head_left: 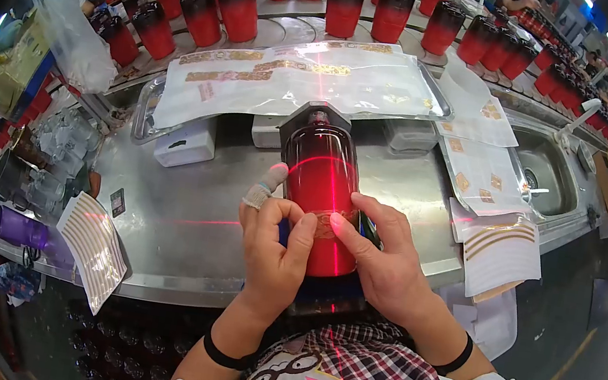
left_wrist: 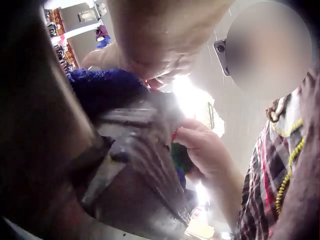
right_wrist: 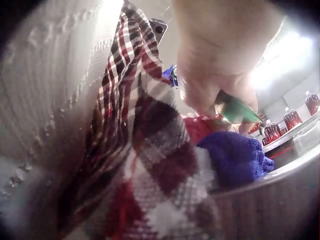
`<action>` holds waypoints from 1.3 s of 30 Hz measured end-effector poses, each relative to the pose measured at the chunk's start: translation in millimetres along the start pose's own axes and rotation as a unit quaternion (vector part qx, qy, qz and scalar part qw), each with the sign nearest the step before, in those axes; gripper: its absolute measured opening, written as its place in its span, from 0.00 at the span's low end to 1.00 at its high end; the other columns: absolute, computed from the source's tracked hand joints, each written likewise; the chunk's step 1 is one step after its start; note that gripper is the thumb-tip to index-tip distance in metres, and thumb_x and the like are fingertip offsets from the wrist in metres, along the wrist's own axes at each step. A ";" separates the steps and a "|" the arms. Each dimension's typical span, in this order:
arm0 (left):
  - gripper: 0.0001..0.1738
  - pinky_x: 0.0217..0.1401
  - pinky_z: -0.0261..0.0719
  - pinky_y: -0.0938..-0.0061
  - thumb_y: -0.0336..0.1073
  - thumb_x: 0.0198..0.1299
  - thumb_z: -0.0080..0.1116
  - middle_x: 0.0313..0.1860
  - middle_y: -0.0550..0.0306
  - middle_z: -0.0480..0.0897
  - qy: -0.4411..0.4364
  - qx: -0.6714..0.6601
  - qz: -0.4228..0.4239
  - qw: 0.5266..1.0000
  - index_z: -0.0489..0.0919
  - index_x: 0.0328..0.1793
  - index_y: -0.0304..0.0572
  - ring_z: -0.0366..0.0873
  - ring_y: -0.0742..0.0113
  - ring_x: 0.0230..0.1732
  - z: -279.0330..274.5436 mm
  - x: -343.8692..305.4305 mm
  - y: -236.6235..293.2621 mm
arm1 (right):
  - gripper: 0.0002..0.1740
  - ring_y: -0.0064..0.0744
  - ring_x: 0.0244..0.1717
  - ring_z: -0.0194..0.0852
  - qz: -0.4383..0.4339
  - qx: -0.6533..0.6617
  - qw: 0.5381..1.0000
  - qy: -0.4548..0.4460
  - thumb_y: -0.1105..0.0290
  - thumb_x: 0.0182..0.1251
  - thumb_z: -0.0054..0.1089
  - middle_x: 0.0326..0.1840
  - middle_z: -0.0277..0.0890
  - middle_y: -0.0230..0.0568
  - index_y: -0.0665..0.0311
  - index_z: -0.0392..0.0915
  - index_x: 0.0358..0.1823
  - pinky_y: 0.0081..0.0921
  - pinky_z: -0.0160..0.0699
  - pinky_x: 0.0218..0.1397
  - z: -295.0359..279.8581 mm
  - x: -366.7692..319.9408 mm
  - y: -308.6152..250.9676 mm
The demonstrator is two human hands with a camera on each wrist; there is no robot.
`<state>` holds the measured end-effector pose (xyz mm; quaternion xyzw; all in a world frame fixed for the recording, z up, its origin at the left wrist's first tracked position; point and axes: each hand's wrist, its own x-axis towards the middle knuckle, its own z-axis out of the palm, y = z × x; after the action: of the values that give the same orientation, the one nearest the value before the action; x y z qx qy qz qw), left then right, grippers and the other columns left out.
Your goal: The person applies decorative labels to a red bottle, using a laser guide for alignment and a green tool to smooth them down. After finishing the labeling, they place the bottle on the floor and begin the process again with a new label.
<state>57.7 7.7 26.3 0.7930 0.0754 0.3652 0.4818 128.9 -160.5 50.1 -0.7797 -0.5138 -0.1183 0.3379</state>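
Note:
A glossy bottle point(head_left: 320, 169), black fading to red, lies tilted with its neck away from me. Across its lower face runs a patterned gold decal strip point(head_left: 325, 226). My left hand point(head_left: 272, 244) pinches the strip's left end between thumb and index finger; another finger wears a light finger cot point(head_left: 257, 196). With the thumb, my right hand point(head_left: 387, 261) presses on the strip, its index fingertip against the bottle's right side. In the right wrist view, a flat green piece point(right_wrist: 235, 110) is gripped in the right hand's fingers. Blue cloth point(right_wrist: 235, 155) lies below the bottle.
Decal sheets point(head_left: 273, 79) cover a tray beyond the bottle. More sheets point(head_left: 503, 251) lie at right, near a sink point(head_left: 547, 167). A striped sheet point(head_left: 93, 245) overhangs the left edge. Red-black bottles point(head_left: 344, 7) line the conveyor behind.

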 end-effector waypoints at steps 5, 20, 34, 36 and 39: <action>0.09 0.70 0.59 0.55 0.34 0.64 0.61 0.67 0.32 0.71 0.008 0.034 0.016 0.999 0.75 0.36 0.37 0.66 0.43 0.65 0.0 -0.2 -0.1 | 0.34 0.58 0.63 0.66 0.004 0.002 1.000 0.000 0.83 0.52 0.61 0.69 0.63 0.56 0.57 0.76 0.65 0.44 0.72 0.65 1.1 0.2 -0.3; 0.33 0.80 0.36 0.41 0.46 0.65 0.58 0.62 0.50 0.80 -0.099 0.286 0.180 0.936 0.69 0.72 0.34 0.62 0.39 0.72 -0.3 -29.0 31.0 | 0.40 0.56 0.66 0.67 0.011 0.054 0.998 0.023 0.88 0.55 0.54 0.67 0.67 0.59 0.75 0.58 0.73 0.43 0.68 0.69 3.0 -3.0 3.9; 0.46 0.78 0.42 0.42 0.58 0.62 0.61 0.69 0.49 0.75 -0.020 0.227 0.118 0.967 0.63 0.76 0.30 0.62 0.45 0.74 -6.8 -48.1 3.6 | 0.18 0.52 0.41 0.80 -0.045 -0.047 0.998 -0.006 0.73 0.57 0.68 0.40 0.79 0.47 0.65 0.75 0.48 0.38 0.79 0.43 -31.0 82.0 21.4; 0.46 0.78 0.42 0.42 0.57 0.62 0.62 0.69 0.49 0.74 -0.017 0.214 0.112 0.970 0.63 0.76 0.29 0.62 0.45 0.74 -7.2 -51.1 1.2 | 0.16 0.52 0.41 0.80 -0.061 0.030 0.988 -0.136 0.73 0.58 0.67 0.39 0.79 0.47 0.64 0.75 0.48 0.38 0.79 0.44 -35.5 88.5 6.1; 0.45 0.78 0.41 0.40 0.53 0.61 0.63 0.70 0.48 0.74 -0.006 0.177 0.097 0.979 0.63 0.75 0.28 0.61 0.42 0.74 -6.0 -54.7 -3.5 | 0.14 0.50 0.40 0.80 -0.037 -0.017 0.993 -0.106 0.74 0.58 0.66 0.38 0.79 0.47 0.63 0.76 0.46 0.36 0.79 0.42 -27.7 92.8 7.1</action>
<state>15.1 -12.1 -2.7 0.8714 0.0588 0.3864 0.2963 180.9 -113.3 117.1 -0.7740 -0.5731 -0.0559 0.2633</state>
